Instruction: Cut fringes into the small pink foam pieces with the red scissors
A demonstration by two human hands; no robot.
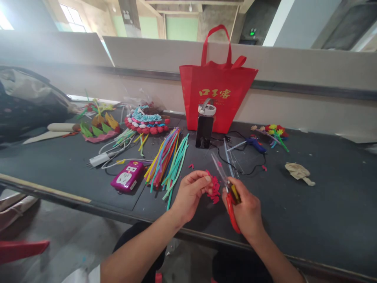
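My right hand [246, 208] grips a pair of scissors [231, 202] with red handles, the blades pointing up and away over the table. To its left, my left hand [191, 192] has thumb and fingers pinched together; whatever sits between the fingertips is too small to make out. Small cut red pieces [216, 190] lie in a pile on the table between both hands, partly behind my left fingertips. One tiny red piece [191, 166] rests apart, beyond my left hand. Bundles of colourful pipe cleaners [166, 161] lie left of my left hand.
A red bag [218, 84] stands at the back, with a phone [204, 131] propped before it. A blue glue gun [255, 144] with a cord and clear sticks lies right of the phone. A purple power socket [128, 177], a white charger [99, 159] and crumpled paper [298, 171] are also on the table.
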